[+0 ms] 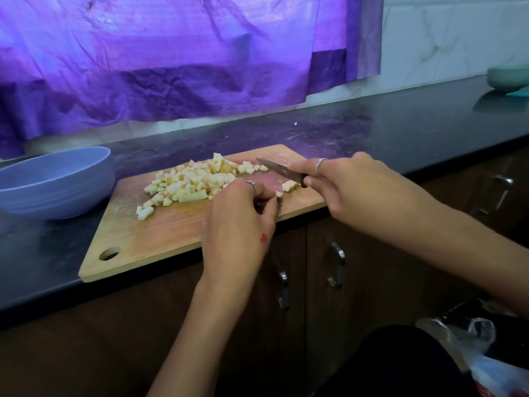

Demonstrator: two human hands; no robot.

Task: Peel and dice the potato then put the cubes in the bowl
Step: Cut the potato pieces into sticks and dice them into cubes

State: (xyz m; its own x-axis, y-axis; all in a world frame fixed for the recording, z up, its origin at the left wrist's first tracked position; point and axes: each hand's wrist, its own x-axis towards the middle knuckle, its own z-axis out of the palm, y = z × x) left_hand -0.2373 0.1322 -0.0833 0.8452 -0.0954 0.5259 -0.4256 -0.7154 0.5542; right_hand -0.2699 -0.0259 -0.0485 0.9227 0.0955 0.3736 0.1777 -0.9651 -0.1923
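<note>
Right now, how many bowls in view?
2. A blue bowl left of the cutting board; a pale green bowl at the counter's far right edge, partly cropped.

Left hand (239, 222): silver ring on one finger, small red mark on the back at 5 o'clock. Right hand (353, 187): silver ring on one finger. Forearms bare, no sleeves. Dark garment at lower frame.

Cubes (190, 183) on board (160, 233), bowl (54, 184) to its left
</note>
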